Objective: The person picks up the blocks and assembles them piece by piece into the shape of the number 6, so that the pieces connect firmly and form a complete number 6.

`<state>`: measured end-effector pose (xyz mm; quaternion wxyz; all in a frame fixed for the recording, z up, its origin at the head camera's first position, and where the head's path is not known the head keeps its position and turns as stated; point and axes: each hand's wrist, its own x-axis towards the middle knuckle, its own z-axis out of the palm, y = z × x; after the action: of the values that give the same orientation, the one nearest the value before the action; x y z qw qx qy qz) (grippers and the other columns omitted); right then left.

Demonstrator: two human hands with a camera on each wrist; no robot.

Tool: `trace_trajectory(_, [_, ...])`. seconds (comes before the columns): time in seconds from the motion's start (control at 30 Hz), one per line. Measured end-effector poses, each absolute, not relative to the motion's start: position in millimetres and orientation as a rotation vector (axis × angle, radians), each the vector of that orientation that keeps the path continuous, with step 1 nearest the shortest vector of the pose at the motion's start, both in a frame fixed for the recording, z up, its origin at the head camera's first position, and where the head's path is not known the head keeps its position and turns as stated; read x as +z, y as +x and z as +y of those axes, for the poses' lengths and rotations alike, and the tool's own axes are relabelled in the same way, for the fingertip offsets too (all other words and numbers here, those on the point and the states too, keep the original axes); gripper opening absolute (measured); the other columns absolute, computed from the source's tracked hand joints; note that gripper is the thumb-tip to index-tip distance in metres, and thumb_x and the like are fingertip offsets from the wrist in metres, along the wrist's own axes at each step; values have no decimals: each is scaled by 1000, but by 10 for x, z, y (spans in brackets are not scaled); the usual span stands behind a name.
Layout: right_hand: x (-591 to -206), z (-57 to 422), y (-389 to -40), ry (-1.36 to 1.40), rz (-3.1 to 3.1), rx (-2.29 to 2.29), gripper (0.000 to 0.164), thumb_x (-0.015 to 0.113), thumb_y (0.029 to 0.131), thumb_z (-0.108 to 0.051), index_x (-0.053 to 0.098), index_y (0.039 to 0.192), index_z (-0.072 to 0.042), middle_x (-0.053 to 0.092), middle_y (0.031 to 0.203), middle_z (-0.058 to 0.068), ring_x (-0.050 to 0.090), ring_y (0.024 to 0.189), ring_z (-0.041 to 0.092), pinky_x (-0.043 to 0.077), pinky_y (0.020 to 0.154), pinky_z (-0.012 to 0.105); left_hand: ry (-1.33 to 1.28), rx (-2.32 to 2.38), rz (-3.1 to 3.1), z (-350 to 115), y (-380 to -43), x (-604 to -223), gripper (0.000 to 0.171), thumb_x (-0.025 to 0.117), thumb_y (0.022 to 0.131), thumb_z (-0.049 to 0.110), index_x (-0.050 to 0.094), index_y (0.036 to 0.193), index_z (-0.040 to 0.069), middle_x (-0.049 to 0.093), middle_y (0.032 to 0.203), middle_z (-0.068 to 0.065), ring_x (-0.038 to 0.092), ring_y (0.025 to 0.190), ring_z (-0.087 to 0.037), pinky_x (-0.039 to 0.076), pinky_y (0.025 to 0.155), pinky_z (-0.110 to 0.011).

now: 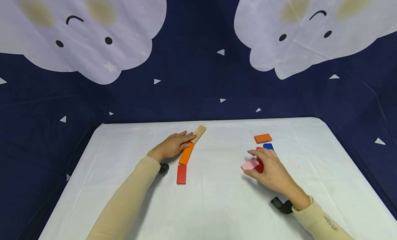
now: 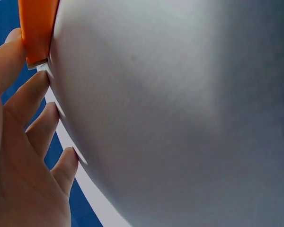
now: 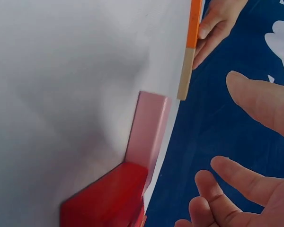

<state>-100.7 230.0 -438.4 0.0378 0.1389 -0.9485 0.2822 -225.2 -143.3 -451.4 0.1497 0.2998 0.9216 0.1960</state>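
Note:
My left hand [image 1: 170,145] lies flat at the left row, its fingers extended over the near end of a light wooden block [image 1: 200,131] and its thumb beside an orange block [image 1: 186,155]. A red block [image 1: 181,175] continues that row toward the front. On the other side, my right hand [image 1: 274,169] hovers around a pink block [image 1: 249,164], thumb and fingers spread wide. In the right wrist view those fingers stand apart from the pink block [image 3: 146,127], which lies against a red block [image 3: 106,196]. The hand partly hides the red pieces behind it.
Beyond my right hand lie a partly covered blue block [image 1: 268,146] and another orange block [image 1: 263,138]. The white-covered table [image 1: 217,205] ends at a back edge just past the wooden block. A dark blue cloth [image 1: 192,78] with clouds hangs behind.

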Motion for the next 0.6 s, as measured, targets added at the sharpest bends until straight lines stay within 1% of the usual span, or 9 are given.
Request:
trace_trajectory(0.1, [-4409, 2321, -1027, 432, -2928, 828, 67, 86, 79, -32, 61, 135, -5, 54, 136, 20, 45, 125, 36, 41, 102, 58, 853, 561, 2647, -1429, -2248, -4515, 51, 47, 108, 29, 37, 158, 23, 34, 161, -2, 22, 152, -25, 13, 123, -50])
trace_trajectory(0.27, [-4444, 2353, -1054, 460, -2928, 738, 70, 88, 77, -30, 61, 134, 0, 59, 131, 23, 47, 121, 38, 41, 100, 58, 852, 558, 2645, -1428, -2250, -4522, 51, 46, 108, 29, 37, 158, 23, 34, 162, -2, 22, 152, -25, 13, 123, -50])
trace_trajectory(0.43, [-4479, 2362, -1074, 482, -2931, 653, 70, 89, 75, -34, 63, 130, 1, 62, 127, 24, 50, 116, 38, 41, 97, 56, 850, 555, 2643, -1434, -2250, -4520, 50, 46, 109, 29, 36, 158, 24, 33, 162, -2, 21, 152, -25, 13, 124, -50])
trace_trajectory(0.6, [-4521, 2353, -1087, 513, -2930, 551, 67, 88, 75, -39, 67, 124, 2, 64, 122, 24, 53, 109, 39, 44, 90, 55, 864, 563, 2645, -1439, -2248, -4515, 51, 46, 108, 29, 36, 158, 23, 34, 162, -3, 22, 152, -26, 13, 123, -50])
